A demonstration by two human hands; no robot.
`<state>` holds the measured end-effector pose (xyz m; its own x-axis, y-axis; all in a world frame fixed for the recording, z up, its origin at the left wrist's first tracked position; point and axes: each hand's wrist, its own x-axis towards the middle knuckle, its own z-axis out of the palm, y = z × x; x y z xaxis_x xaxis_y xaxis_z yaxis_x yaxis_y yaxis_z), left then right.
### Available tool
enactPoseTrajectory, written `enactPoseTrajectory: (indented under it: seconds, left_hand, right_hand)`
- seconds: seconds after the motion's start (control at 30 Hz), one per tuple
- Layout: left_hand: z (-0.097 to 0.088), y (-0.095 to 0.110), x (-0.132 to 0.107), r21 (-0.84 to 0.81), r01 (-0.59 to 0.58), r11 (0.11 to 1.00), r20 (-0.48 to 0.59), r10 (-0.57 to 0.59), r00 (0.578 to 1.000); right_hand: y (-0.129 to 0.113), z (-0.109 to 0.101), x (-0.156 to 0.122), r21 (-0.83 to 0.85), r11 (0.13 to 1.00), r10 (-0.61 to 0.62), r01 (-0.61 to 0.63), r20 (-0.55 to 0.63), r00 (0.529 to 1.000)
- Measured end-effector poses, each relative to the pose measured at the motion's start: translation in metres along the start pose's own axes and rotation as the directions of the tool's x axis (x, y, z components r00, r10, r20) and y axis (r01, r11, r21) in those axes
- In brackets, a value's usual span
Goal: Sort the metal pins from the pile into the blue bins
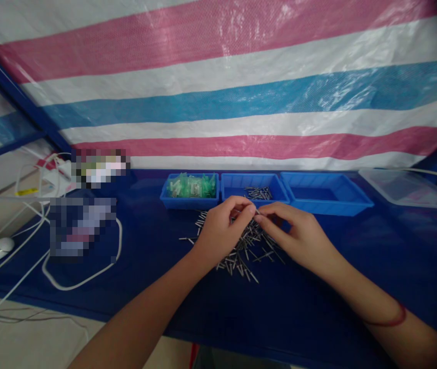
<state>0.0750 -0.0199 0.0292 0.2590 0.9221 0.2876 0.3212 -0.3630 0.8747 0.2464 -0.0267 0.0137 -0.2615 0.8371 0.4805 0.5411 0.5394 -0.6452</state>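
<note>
Above a loose pile of metal pop rivets (pixel 239 264) my two hands meet, fingertips almost touching. A small, thin metal piece that looks like one rivet (pixel 257 210) shows between them. My left hand (pixel 224 225) is closed in a pinch at one end of it, thumb against the forefinger. From the other side my right hand (pixel 299 230) pinches at it with thumb and forefinger. The fingers hide most of this rivet. Part of the pile lies hidden beneath both hands.
Behind the hands stand three blue bins: the left bin (pixel 162 197) with green plastic bags, the middle bin (pixel 234 180) with some rivets, the right bin (pixel 326 205) without visible contents. A clear plastic lid (pixel 403 189) lies far right. White cables (pixel 87 283) spread at left.
</note>
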Motion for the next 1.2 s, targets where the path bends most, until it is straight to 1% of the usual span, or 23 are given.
enactPoseTrajectory:
  seconds: [0.13,0.23,0.33,0.4,0.6,0.7,0.8,0.87,0.93,1.07,1.2]
  left_hand:
    - [0.0,0.001,-0.001,0.033,0.037,0.999,0.017,-0.038,0.999]
    - [0.001,0.0,-0.001,0.057,0.048,0.997,0.051,-0.051,0.997]
    - [0.001,-0.002,-0.001,0.074,0.024,0.997,0.08,-0.03,0.996]
    - [0.001,-0.004,0.0,0.073,0.012,0.997,0.09,-0.018,0.996]
    - [0.003,-0.008,0.0,0.053,-0.001,0.999,0.082,-0.004,0.997]
    - [0.004,-0.008,0.0,0.067,-0.022,0.998,0.097,0.016,0.995]
    - [0.003,-0.009,0.0,0.092,-0.055,0.994,0.145,0.041,0.989]
    - [0.001,-0.009,0.001,0.109,-0.068,0.992,0.179,0.048,0.983]
    - [-0.001,-0.008,0.001,0.125,-0.074,0.989,0.19,0.049,0.981]
    - [-0.006,-0.004,0.002,0.154,-0.074,0.985,0.127,0.054,0.99]
    - [-0.008,-0.001,0.001,0.209,-0.084,0.974,0.089,0.066,0.994]
  right_hand:
    - [0.004,-0.001,0.0,0.115,0.99,0.089,-0.08,-0.072,0.993]
    - [0.003,-0.003,0.0,0.146,0.985,0.103,-0.09,-0.08,0.992]
    - [0.0,-0.003,0.0,0.162,0.984,0.079,-0.072,-0.039,0.996]
    - [-0.001,-0.003,0.0,0.18,0.98,0.087,-0.081,-0.025,0.996]
    - [-0.001,0.001,0.0,0.279,0.95,0.178,-0.142,-0.108,0.978]
    - [-0.001,0.001,0.0,0.316,0.938,0.186,-0.144,-0.105,0.977]
    - [-0.003,0.0,0.001,0.343,0.931,0.163,-0.122,-0.094,0.982]
    - [-0.004,-0.001,0.001,0.336,0.937,0.13,-0.098,-0.075,0.989]
    - [-0.005,-0.002,0.001,0.325,0.943,0.101,-0.075,-0.063,0.993]
    - [-0.003,-0.003,0.002,0.279,0.959,0.073,-0.047,-0.083,0.994]
    - [0.0,-0.003,0.002,0.107,0.994,0.004,0.005,-0.077,0.997]
